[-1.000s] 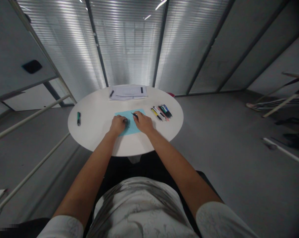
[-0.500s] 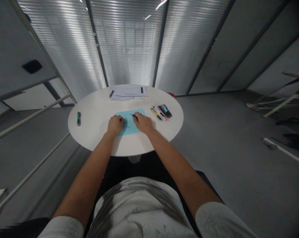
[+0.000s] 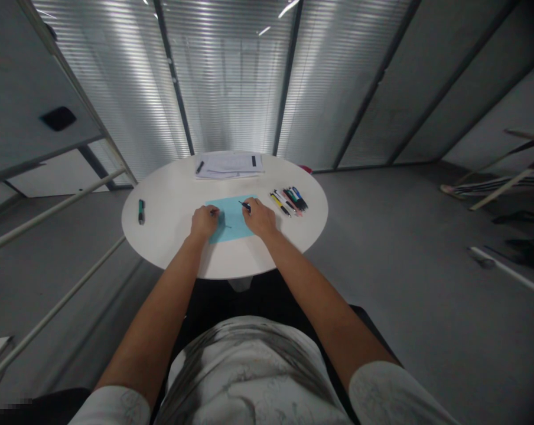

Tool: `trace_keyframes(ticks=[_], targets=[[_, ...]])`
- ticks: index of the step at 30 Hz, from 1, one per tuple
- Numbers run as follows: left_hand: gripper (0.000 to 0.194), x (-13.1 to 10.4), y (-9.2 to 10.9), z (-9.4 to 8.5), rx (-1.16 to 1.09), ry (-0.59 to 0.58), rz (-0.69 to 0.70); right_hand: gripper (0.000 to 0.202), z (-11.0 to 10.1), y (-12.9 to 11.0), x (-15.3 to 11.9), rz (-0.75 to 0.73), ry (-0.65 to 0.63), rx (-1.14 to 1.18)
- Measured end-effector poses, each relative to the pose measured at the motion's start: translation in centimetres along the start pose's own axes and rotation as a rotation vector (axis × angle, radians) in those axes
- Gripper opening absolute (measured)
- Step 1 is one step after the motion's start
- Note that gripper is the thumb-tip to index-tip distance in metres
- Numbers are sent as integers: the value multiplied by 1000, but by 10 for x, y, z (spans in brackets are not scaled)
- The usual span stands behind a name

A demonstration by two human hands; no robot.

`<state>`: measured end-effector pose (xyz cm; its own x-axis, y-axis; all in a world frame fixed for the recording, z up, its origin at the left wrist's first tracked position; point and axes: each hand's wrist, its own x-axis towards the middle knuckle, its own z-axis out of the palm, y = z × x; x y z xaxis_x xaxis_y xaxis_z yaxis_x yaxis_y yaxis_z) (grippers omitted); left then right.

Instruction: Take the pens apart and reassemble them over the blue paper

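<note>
A sheet of light blue paper (image 3: 232, 219) lies on the white table, with a short dark mark near its lower middle. My right hand (image 3: 260, 218) is closed round a dark pen (image 3: 244, 205) over the paper's right side, the pen's thin end pointing up and left. Over the left edge of the sheet, my left hand (image 3: 204, 222) is curled with its fingertips pinched together. A small dark thing (image 3: 213, 212) shows at those fingertips; its kind is too small to make out.
Several pens and markers (image 3: 289, 200) lie right of the paper on the round table (image 3: 169, 195). A green and black marker (image 3: 141, 212) is near the left edge. Stacked papers (image 3: 229, 165) sit at the back. A white metal frame (image 3: 54, 206) stands at the left.
My hands have moved slightly apart. The right one has shifted right with the pen, and the left one a little to the left. The paper looks unmoved.
</note>
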<state>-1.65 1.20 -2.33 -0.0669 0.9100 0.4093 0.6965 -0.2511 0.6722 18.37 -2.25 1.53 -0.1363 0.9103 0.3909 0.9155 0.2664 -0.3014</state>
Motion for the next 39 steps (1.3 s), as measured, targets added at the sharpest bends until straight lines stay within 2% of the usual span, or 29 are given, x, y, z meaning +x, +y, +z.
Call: trace_keyframes(ticks=[5,9,11,17,22,30,34,39], targets=[[20,-9,18,-6,80,-11,88,26,2,0,0,-20,-12,7],[17,-16,30,-8,206,-191,214,26,3,1,1,-10,-12,0],[14,-17,31,-7,236,-244,246,26,4,1,1,-19,-25,-10],[9,-16,31,-4,112,-293,258,27,6,2,1,-38,-56,-23],[14,-16,32,-5,-97,-316,192,27,5,2,1,-50,-70,-31],[19,-7,27,-4,-497,-110,0,34,1,-1,-3,-181,-80,10],[19,-6,30,-3,-580,-119,-71,39,1,-1,-4,-249,-104,26],[23,-7,32,-2,-624,-151,-124,40,-2,-2,-4,-261,-128,18]])
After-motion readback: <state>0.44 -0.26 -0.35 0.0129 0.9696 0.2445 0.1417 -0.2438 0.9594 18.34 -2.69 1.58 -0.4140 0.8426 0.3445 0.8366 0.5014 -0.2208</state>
